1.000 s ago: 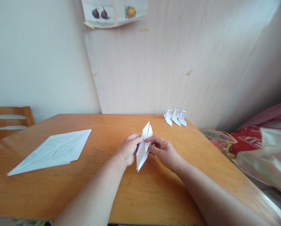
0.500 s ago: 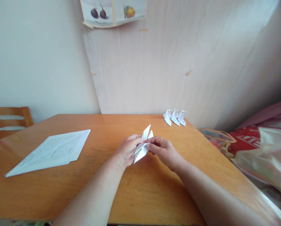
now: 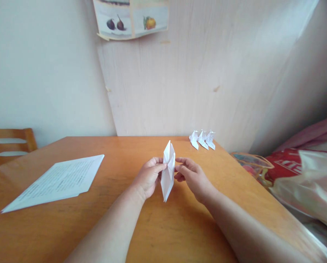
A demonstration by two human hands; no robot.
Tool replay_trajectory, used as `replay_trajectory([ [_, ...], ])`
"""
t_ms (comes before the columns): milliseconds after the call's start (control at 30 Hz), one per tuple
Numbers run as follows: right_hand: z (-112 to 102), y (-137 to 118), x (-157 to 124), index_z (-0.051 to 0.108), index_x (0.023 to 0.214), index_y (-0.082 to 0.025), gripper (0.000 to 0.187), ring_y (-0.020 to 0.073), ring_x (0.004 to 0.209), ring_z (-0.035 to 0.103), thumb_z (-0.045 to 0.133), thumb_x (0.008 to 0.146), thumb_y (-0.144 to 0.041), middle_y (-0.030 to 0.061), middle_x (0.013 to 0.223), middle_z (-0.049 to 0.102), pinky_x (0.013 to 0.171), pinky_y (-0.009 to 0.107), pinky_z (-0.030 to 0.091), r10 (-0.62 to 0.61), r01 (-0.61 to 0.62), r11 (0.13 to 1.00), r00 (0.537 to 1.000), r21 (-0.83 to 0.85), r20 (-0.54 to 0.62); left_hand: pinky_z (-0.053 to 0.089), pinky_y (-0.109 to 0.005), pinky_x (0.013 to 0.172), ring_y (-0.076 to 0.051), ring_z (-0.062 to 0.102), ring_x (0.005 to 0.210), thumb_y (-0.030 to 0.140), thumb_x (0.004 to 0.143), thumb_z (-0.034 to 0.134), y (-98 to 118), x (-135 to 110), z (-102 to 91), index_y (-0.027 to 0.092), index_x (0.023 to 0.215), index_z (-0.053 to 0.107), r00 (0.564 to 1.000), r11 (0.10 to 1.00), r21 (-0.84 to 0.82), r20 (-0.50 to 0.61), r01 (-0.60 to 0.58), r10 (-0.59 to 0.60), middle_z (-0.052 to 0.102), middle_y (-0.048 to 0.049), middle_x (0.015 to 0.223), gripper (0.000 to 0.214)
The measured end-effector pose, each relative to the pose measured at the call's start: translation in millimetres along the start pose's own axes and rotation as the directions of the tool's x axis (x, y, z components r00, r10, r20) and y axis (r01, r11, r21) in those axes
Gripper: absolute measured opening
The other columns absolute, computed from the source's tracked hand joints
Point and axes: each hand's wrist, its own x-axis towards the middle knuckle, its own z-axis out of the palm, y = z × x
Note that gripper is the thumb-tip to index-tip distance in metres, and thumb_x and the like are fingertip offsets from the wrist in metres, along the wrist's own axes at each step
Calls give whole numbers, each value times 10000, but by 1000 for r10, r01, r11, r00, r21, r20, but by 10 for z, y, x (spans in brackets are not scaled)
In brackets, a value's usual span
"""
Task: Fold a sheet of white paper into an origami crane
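Observation:
A white folded paper (image 3: 168, 182), long and pointed at both ends, stands nearly upright above the table. My left hand (image 3: 149, 176) pinches it at the middle from the left, thumb on the near face. My right hand (image 3: 190, 175) is close by its right edge with thumb and fingers a little apart. Whether those fingertips touch the paper, I cannot tell. Part of the left fingers is hidden behind the folds.
Three folded paper figures (image 3: 202, 140) stand in a row at the table's back right. Printed sheets (image 3: 61, 180) lie on the left of the wooden table (image 3: 119, 219). A chair (image 3: 12, 140) is at the far left; bags (image 3: 303, 175) sit beyond the right edge.
The folded paper has turned from a slant, with its flaps spread, to a narrow upright position. My right hand has loosened its pinch and moved slightly right; the left keeps hold.

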Motion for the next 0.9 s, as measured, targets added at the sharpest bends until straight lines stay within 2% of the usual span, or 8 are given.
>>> replay_trajectory([
  [133, 5, 15, -5, 617, 925, -168, 235, 127, 613, 547, 656, 803, -365, 5, 715, 628, 603, 281, 411, 16, -18, 1000, 995, 11, 97, 444, -257, 660, -146, 609, 674, 227, 752, 711, -17, -29, 18, 191, 926, 555, 997, 991, 114, -35, -68, 73, 664, 3, 757, 237],
  [300, 2, 72, 22, 560, 818, -193, 147, 117, 563, 504, 645, 775, -304, -23, 644, 592, 564, 273, 385, -32, 31, 999, 998, 7, 52, 413, -251, 651, -141, 600, 650, 250, 758, 712, -6, -73, 61, 204, 887, 536, 995, 975, 197, 15, -101, 100, 641, 21, 728, 224],
  [500, -19, 98, 48, 543, 784, -204, 128, 122, 553, 492, 635, 755, -289, -24, 624, 583, 553, 275, 375, -59, 59, 998, 998, -9, 16, 436, -269, 698, -158, 597, 730, 244, 753, 695, 20, -77, 70, 196, 850, 586, 990, 956, 257, 8, -141, 144, 649, 2, 773, 154],
  [667, -34, 122, 64, 546, 794, -204, 95, 124, 555, 493, 609, 755, -262, -27, 617, 575, 549, 276, 375, -79, 79, 996, 997, -38, 2, 382, -251, 673, -132, 504, 678, 229, 748, 673, 69, -95, 61, 188, 751, 630, 974, 921, 327, 1, -213, 225, 594, 24, 703, 60],
  [900, -47, 153, 78, 547, 802, -197, 90, 120, 569, 489, 605, 773, -260, -33, 627, 562, 563, 275, 378, -94, 94, 995, 996, -42, 3, 385, -257, 687, -137, 508, 677, 279, 782, 664, 71, -131, 88, 185, 746, 603, 981, 918, 347, 43, -190, 187, 582, 28, 694, 117],
])
